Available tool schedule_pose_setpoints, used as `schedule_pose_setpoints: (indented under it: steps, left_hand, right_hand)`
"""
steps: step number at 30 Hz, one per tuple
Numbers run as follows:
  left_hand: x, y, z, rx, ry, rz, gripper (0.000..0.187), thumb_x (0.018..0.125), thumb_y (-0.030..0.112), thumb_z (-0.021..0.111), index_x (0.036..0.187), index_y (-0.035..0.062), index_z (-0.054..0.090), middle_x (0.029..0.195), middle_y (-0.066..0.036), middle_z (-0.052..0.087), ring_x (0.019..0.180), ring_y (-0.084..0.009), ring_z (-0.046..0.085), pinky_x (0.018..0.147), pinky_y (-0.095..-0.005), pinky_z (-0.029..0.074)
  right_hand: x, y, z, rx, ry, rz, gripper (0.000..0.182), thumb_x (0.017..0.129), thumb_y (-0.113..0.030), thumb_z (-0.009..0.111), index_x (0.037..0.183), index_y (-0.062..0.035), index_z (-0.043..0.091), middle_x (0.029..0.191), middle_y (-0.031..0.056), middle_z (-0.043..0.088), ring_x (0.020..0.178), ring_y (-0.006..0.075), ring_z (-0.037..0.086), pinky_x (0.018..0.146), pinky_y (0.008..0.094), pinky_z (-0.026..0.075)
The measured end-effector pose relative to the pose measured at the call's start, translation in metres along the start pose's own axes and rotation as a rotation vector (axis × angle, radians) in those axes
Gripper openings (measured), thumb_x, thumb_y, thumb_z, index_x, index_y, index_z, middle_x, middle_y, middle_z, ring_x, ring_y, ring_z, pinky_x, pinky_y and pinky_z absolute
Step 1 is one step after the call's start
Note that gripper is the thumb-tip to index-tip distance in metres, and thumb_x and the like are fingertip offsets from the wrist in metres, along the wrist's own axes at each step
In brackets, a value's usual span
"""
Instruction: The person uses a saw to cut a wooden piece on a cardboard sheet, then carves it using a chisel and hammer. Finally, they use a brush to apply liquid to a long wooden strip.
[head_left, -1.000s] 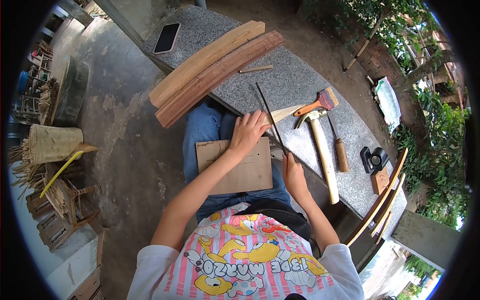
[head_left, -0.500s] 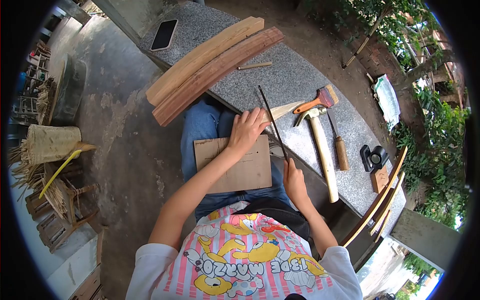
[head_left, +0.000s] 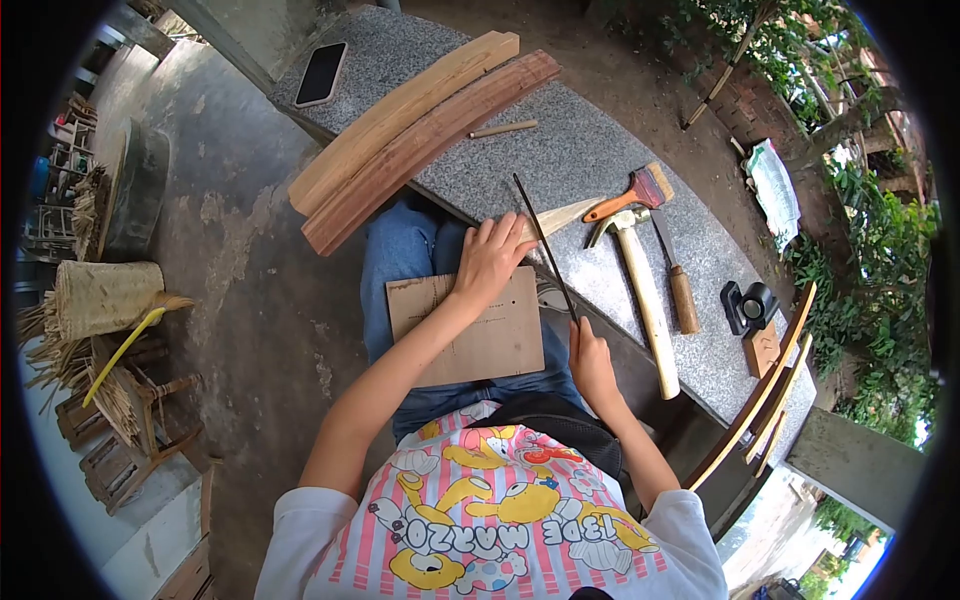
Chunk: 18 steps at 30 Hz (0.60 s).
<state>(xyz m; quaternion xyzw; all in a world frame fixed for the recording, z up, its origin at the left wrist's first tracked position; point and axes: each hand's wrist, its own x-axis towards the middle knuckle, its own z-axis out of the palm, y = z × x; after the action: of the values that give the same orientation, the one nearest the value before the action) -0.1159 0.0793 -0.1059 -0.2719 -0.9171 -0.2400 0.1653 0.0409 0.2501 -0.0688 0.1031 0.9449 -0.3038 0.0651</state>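
My left hand (head_left: 489, 258) lies at the near edge of the granite bench, its fingers pressed over the end of a pale tapered piece of wood (head_left: 568, 215). Much of that end is hidden under the fingers. In my closed right hand (head_left: 592, 358) is the lower end of a long, thin, dark blade (head_left: 549, 251), perhaps a file or a saw blade. It slants up across the wood, close to my left fingertips. A brown cardboard sheet (head_left: 470, 340) rests on my lap beneath my left forearm.
On the granite bench (head_left: 580, 130) are two curved timbers (head_left: 430, 140), a phone (head_left: 322, 74), a short stick (head_left: 503, 129), a paintbrush (head_left: 630, 195), a hammer (head_left: 645, 300), a wooden-handled chisel (head_left: 684, 300), a black device (head_left: 749, 306) and curved wood strips (head_left: 765, 400).
The view has shifted slightly. My left hand stays on the pale wood, and the dark blade in my right hand keeps nearly the same place and slant.
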Motion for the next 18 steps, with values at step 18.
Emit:
schedule_pose_setpoints:
  steps: [18]
  left_hand:
    - [0.001, -0.002, -0.002, -0.061, 0.085, 0.018, 0.048, 0.089, 0.032, 0.068, 0.128, 0.0045, 0.058, 0.108, -0.005, 0.055, 0.09, -0.022, 0.056, 0.073, -0.0367, 0.042]
  right_hand:
    - [0.033, 0.0, -0.018, 0.451, 0.049, 0.084, 0.033, 0.104, -0.022, 0.046, 0.085, 0.0041, 0.052, 0.058, 0.0241, 0.05, 0.051, 0.0405, 0.053, 0.051, 0.0442, 0.04]
